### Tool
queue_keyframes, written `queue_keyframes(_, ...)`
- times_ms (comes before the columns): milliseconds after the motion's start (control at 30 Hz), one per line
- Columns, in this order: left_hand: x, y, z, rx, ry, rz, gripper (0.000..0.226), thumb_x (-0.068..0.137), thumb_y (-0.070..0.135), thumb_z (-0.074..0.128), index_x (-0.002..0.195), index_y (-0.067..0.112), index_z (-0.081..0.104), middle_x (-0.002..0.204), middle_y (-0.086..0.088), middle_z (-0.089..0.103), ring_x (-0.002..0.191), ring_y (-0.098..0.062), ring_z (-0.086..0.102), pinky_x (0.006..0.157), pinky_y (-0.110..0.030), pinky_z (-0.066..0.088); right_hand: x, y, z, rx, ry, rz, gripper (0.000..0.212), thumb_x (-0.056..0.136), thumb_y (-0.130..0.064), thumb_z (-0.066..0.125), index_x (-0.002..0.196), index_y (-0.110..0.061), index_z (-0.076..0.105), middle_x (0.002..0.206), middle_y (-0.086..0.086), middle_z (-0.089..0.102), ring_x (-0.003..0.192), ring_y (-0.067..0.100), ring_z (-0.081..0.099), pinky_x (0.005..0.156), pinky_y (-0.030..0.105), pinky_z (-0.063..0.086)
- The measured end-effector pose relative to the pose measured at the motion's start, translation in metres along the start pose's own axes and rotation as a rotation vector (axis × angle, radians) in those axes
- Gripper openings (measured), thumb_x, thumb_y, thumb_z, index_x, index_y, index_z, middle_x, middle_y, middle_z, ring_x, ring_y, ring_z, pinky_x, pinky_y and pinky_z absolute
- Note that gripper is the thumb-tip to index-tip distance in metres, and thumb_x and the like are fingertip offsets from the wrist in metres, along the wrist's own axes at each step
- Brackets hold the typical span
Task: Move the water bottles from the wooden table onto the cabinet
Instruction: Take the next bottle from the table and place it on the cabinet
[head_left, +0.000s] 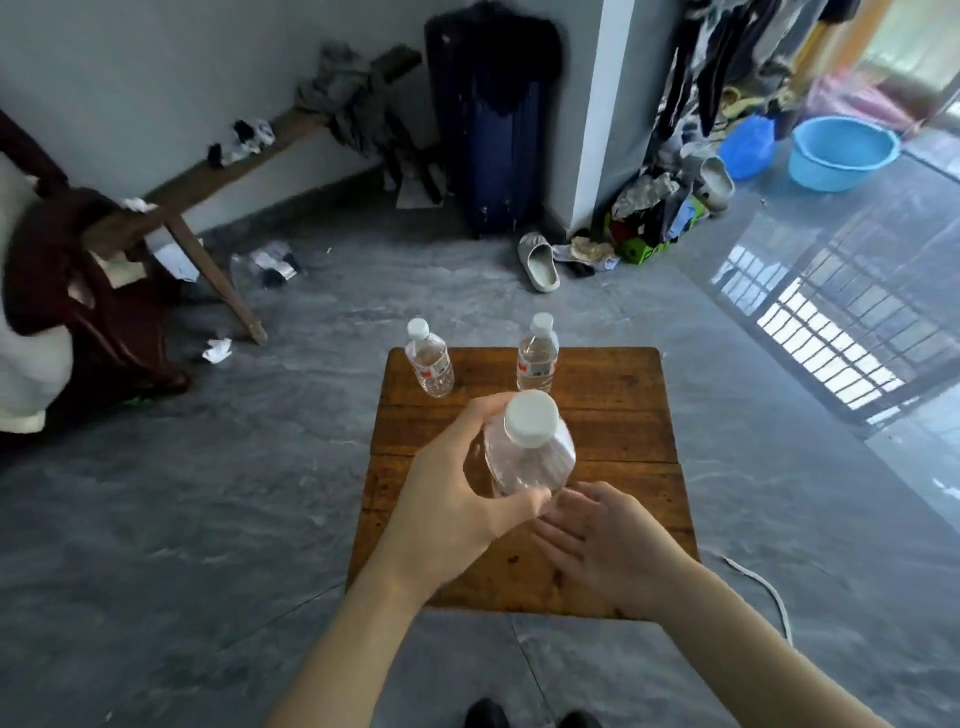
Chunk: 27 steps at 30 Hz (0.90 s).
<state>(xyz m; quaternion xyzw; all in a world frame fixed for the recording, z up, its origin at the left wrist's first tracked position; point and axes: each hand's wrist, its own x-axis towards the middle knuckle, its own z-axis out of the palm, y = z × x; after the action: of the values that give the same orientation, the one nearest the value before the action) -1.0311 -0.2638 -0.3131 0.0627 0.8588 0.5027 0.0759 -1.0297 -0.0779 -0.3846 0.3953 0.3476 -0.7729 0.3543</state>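
A small wooden table (613, 415) stands on the grey floor in front of me. My left hand (457, 499) grips a clear water bottle (530, 447) with a white cap, held upright above the table's middle. Just right of the bottle's lower part hovers my right hand (597, 545), its fingers straight and spread toward the bottle. Two more clear bottles stand upright at the table's far edge: one on the left (430, 361) and one on the right (537, 356). No cabinet is in view.
A dark red chair (78, 291) and a leaning wooden bench (218, 171) are at left. A blue suitcase (488, 130) stands by the wall, slippers (540, 262) and clutter near the pillar, a blue basin (844, 153) at far right. A white cord (763, 587) lies right of the table.
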Motion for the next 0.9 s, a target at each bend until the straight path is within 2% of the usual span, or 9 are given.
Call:
queue_keyframes(100,0.006,0.045,-0.023,-0.12,-0.033,0.035,0.068,0.071,0.033,0.085,0.127,0.053,0.053,0.127,0.02,0.065,0.124,-0.006,0.059,0.113,-0.037,0.044,-0.044,-0.017,0.015,0.021,-0.096,0.006,0.038,0.1,-0.025,0.041,0.125,-0.002,0.058,0.117,0.019,0.071,0.117,0.032,0.063,0.108,0.043,0.043)
queue_keyframes(200,0.011,0.089,-0.042,-0.204,-0.054,0.059,0.07,0.068,0.032,0.088,0.129,0.04,0.057,0.127,0.007,0.067,0.125,-0.016,0.062,0.112,-0.043,0.047,-0.089,-0.03,0.026,0.061,-0.172,-0.026,0.042,0.098,-0.024,0.043,0.133,-0.002,0.053,0.123,0.02,0.068,0.12,0.034,0.061,0.11,0.043,0.041)
queue_keyframes(433,0.014,0.192,-0.068,-0.242,-0.024,0.143,0.078,0.057,0.042,0.094,0.126,0.038,0.058,0.123,0.007,0.071,0.113,-0.016,0.069,0.099,-0.04,0.057,-0.19,-0.063,0.043,0.03,-0.271,-0.131,0.046,0.098,-0.024,0.044,0.135,0.002,0.051,0.126,0.023,0.065,0.115,0.036,0.065,0.097,0.041,0.049)
queue_keyframes(600,0.008,0.26,-0.073,-0.254,-0.027,0.22,0.068,0.058,0.045,0.091,0.119,0.046,0.061,0.117,0.008,0.073,0.107,-0.017,0.072,0.093,-0.042,0.059,-0.251,-0.077,0.038,0.025,-0.309,-0.201,0.046,0.095,-0.021,0.046,0.132,0.004,0.052,0.127,0.024,0.064,0.115,0.036,0.064,0.099,0.041,0.048)
queue_keyframes(667,0.005,0.285,-0.071,-0.256,-0.031,0.245,0.066,0.058,0.044,0.091,0.118,0.045,0.062,0.116,0.007,0.074,0.105,-0.017,0.073,0.092,-0.04,0.06,-0.274,-0.082,0.036,0.025,-0.323,-0.226,0.045,0.092,-0.02,0.048,0.127,0.006,0.058,0.126,0.024,0.065,0.112,0.036,0.066,0.096,0.042,0.052)
queue_keyframes(767,0.004,0.319,-0.065,-0.265,-0.044,0.291,0.065,0.058,0.043,0.09,0.118,0.044,0.063,0.113,0.007,0.074,0.103,-0.017,0.073,0.087,-0.039,0.061,-0.305,-0.091,0.035,0.038,-0.345,-0.274,0.041,0.088,-0.019,0.05,0.107,0.012,0.069,0.119,0.028,0.067,0.101,0.038,0.071,0.084,0.041,0.06)
queue_keyframes(833,0.003,0.338,-0.061,-0.265,-0.055,0.314,0.069,0.057,0.044,0.089,0.12,0.041,0.063,0.112,0.009,0.074,0.103,-0.015,0.073,0.085,-0.035,0.061,-0.322,-0.096,0.035,0.062,-0.329,-0.307,0.042,0.093,-0.021,0.046,0.109,0.013,0.066,0.118,0.03,0.067,0.103,0.039,0.07,0.089,0.043,0.056)
queue_keyframes(900,0.003,0.355,-0.06,-0.272,-0.065,0.339,0.075,0.057,0.043,0.092,0.125,0.035,0.062,0.113,0.009,0.074,0.102,-0.013,0.073,0.086,-0.035,0.061,-0.338,-0.101,0.033,0.085,-0.316,-0.342,0.044,0.095,-0.023,0.045,0.118,0.012,0.058,0.121,0.031,0.065,0.115,0.04,0.063,0.1,0.043,0.048)
